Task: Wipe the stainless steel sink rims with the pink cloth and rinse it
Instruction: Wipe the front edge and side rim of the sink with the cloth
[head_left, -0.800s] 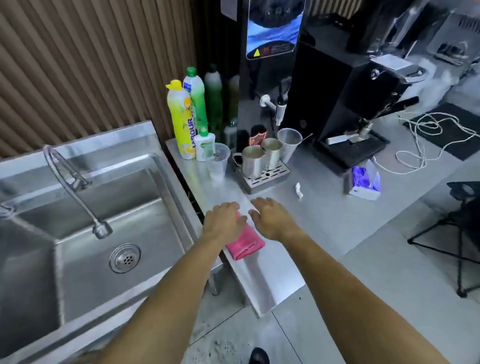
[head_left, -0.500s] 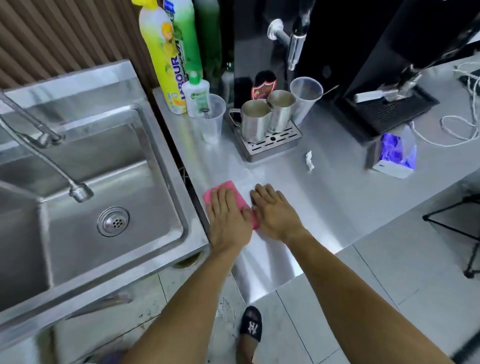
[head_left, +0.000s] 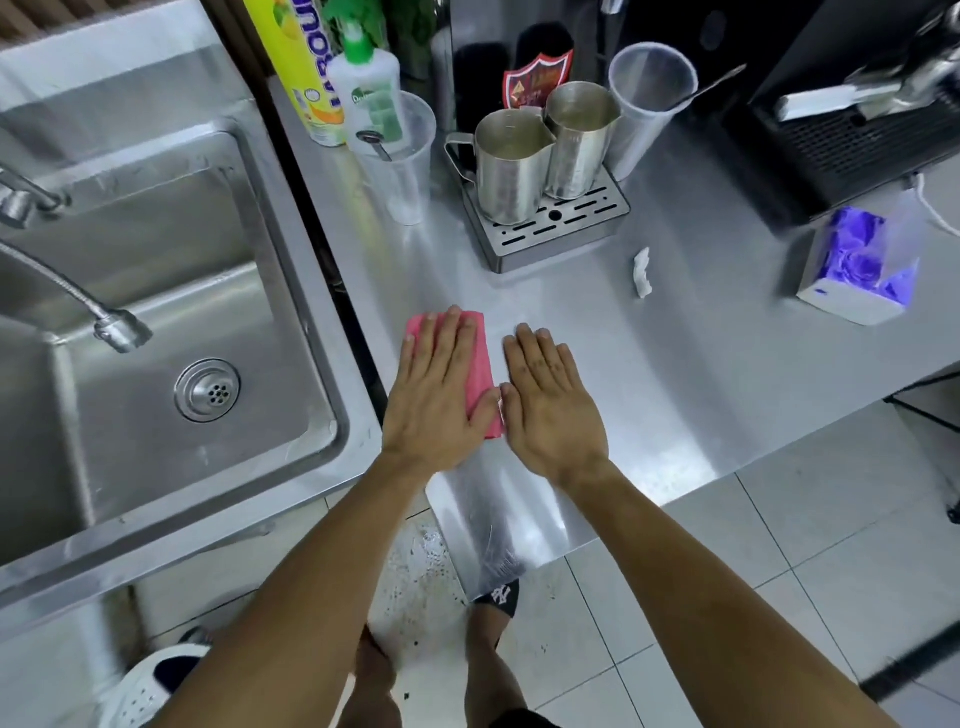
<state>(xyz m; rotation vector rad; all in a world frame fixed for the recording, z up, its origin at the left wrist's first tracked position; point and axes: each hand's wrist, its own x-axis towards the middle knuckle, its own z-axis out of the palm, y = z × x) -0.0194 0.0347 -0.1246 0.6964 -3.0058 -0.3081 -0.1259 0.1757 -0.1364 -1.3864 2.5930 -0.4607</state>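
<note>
The pink cloth (head_left: 480, 371) lies flat on the steel counter (head_left: 649, 374), just right of the sink. My left hand (head_left: 441, 395) presses on it with straight fingers and covers most of it. My right hand (head_left: 550, 405) lies flat on the bare counter beside the cloth, its thumb at the cloth's right edge. The stainless steel sink (head_left: 322, 332) is to the left, with its drain (head_left: 208, 389) and a flexible tap (head_left: 117, 327) hanging over the basin.
Behind the hands stand a clear cup (head_left: 400, 161), soap bottles (head_left: 369, 88), two steel jugs (head_left: 511, 166) on a drip tray (head_left: 561, 234), a plastic cup (head_left: 644, 104) and a coffee machine (head_left: 841, 130). A paper scrap (head_left: 643, 273) and a tissue box (head_left: 862, 270) lie right.
The view has tilted down and closer. Both hands have flattened, and the cloth now lies spread under my left hand, further from the counter's front edge.
</note>
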